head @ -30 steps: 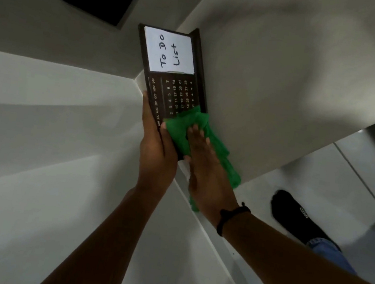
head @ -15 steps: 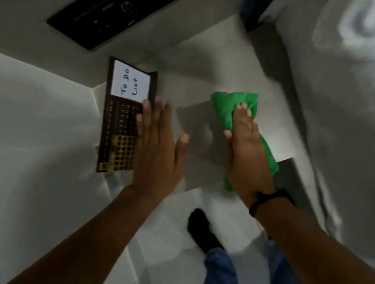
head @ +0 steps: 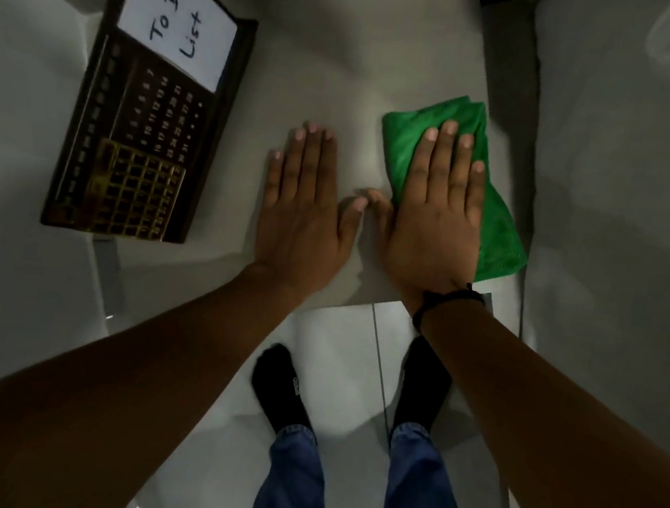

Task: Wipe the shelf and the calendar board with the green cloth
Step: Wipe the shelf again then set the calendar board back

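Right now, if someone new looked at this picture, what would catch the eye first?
The green cloth stands out most, pressed flat under the right hand near the right edge of the pale shelf. Next comes the dark calendar board at the shelf's left, its white card reading "To Do List". The left hand lies flat and empty between them.

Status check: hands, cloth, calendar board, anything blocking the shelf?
Right hand flat on green cloth, pressing it to shelf. Left hand flat on bare shelf. Calendar board lying at left, untouched. Nothing blocking.
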